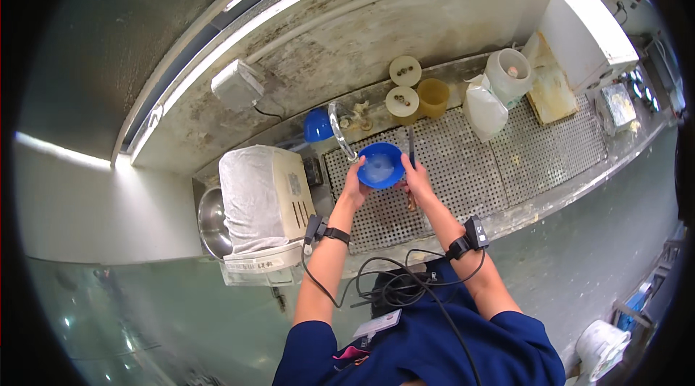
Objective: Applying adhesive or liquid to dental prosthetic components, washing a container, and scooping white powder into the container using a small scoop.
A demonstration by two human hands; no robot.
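A blue bowl is between my two hands over the perforated metal grate, with something whitish in its bottom. My left hand grips its left rim, and my right hand closes on its right side. A slim dark tool sticks up beside the right fingers. Below them shows a brownish handle end; whether both belong to one tool I cannot tell. A curved shiny faucet ends just above the bowl's left rim. Behind the faucet sits a second blue bowl.
At left stands a cloth-covered machine beside a round metal basin. Two round cream containers, a yellowish cup, a white bag, a translucent tub and a white box line the back. Cables hang between my forearms.
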